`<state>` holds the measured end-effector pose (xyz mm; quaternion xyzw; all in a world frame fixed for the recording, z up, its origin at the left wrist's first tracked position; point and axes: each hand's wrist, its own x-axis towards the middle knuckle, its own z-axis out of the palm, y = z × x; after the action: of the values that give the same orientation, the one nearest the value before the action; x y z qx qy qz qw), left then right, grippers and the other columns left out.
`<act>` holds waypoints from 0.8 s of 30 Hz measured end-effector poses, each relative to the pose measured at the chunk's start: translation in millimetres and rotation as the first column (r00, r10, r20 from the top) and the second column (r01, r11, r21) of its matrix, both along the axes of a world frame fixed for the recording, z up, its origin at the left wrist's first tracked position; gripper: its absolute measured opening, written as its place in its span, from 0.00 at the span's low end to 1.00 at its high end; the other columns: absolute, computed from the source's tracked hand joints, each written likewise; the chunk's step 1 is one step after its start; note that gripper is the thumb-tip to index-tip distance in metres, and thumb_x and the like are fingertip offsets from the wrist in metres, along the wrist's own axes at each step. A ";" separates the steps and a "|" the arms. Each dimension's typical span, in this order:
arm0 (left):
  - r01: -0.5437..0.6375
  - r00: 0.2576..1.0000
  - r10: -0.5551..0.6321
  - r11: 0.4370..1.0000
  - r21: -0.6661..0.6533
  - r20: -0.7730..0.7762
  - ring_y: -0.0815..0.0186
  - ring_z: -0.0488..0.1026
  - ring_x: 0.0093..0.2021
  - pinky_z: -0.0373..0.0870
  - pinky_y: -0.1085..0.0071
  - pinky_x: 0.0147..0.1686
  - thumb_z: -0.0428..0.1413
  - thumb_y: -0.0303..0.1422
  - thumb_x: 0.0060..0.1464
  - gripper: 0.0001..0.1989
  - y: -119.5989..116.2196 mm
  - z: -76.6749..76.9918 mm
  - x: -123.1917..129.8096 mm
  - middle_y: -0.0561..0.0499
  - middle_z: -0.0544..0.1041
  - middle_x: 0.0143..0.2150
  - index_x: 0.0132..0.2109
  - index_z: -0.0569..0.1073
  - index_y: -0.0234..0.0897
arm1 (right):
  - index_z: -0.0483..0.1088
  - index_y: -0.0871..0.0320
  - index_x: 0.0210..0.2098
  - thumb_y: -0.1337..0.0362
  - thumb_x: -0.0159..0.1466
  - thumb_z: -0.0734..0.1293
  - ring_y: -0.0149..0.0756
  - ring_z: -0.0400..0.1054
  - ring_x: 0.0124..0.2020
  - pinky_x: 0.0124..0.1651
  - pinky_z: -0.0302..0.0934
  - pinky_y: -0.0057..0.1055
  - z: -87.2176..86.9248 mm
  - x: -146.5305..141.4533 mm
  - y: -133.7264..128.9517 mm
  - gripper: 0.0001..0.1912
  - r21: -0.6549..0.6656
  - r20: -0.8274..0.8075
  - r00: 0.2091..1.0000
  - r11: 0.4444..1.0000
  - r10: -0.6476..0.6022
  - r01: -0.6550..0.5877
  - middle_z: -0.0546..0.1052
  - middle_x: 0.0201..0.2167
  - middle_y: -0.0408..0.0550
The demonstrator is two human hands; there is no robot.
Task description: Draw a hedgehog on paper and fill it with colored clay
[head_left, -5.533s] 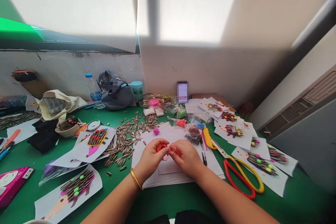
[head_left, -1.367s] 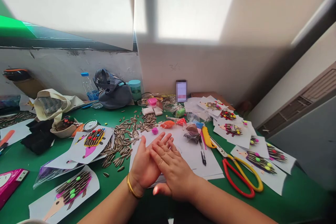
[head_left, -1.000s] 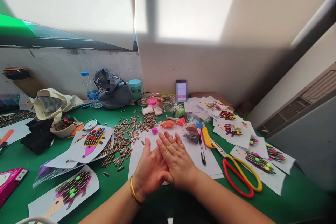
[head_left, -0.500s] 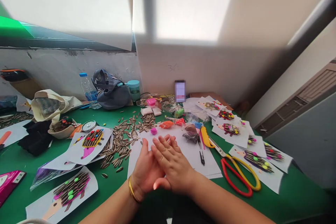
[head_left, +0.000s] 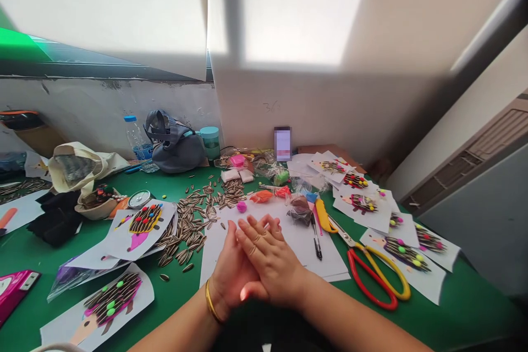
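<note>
My left hand (head_left: pixel 231 272) and my right hand (head_left: pixel 270 261) are pressed palm against palm over the white paper (head_left: pixel 216 247) in the middle of the table. Right fingers lie stretched out across the left palm, and the left fingertips show behind them. Whether anything is between the palms is hidden. A gold bracelet (head_left: pixel 211 300) circles my left wrist. Just beyond the fingertips sits a small magenta ball (head_left: pixel 241 207), with orange clay (head_left: pixel 261 196) and a wrapped brown lump (head_left: pixel 300 210) nearby. A black pen (head_left: pixel 317 239) lies to the right of my hands.
Scissors (head_left: pixel 373 275) and a yellow cutter (head_left: pixel 324 214) lie at the right, beside hedgehog pictures (head_left: pixel 406 256). Sunflower seeds (head_left: pixel 192 220) are heaped left of the paper, near another hedgehog picture (head_left: pixel 111 308). A phone (head_left: pixel 282 144), blue bag (head_left: pixel 175 143) and bottle (head_left: pixel 138 140) stand along the wall.
My pressed hands have shifted slightly against each other, with the left wrist a little to the right. The things on the table are unmoved.
</note>
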<state>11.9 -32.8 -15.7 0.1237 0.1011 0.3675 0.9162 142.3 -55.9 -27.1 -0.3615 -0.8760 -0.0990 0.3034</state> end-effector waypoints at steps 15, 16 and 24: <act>-0.020 1.000 0.020 1.000 0.023 -0.002 0.53 0.49 0.71 0.42 0.57 0.69 0.40 0.61 0.57 0.42 2.6 1.6 -4.2 0.39 0.62 0.67 0.65 0.63 0.34 | 0.51 0.65 0.68 0.34 0.64 0.51 0.48 0.43 0.70 0.72 0.28 0.51 5.3 1.2 -2.9 0.47 -0.014 0.003 0.999 0.999 0.033 -0.033 0.58 0.67 0.57; -0.003 1.000 0.003 1.000 0.017 0.006 0.52 0.50 0.70 0.43 0.56 0.68 0.40 0.63 0.56 0.44 3.5 6.8 -7.3 0.38 0.62 0.67 0.66 0.62 0.34 | 0.52 0.65 0.68 0.35 0.65 0.49 0.48 0.44 0.70 0.72 0.28 0.52 5.5 6.3 -1.3 0.46 -0.029 -0.003 1.000 0.999 0.020 -0.020 0.59 0.67 0.57; -0.204 0.978 0.204 0.979 -0.008 -0.052 0.55 0.57 0.68 0.50 0.55 0.66 0.37 0.63 0.56 0.43 21.1 5.5 -15.8 0.39 0.61 0.68 0.68 0.57 0.38 | 0.56 0.65 0.66 0.34 0.63 0.56 0.43 0.41 0.71 0.72 0.34 0.45 5.5 -8.9 -13.5 0.46 -0.035 0.085 0.963 0.967 0.254 -0.252 0.61 0.66 0.55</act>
<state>-3.9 -11.7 -10.1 0.1158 0.1389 0.4555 0.8717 133.4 -69.4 -21.6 -0.2454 -0.9287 -0.0649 0.2702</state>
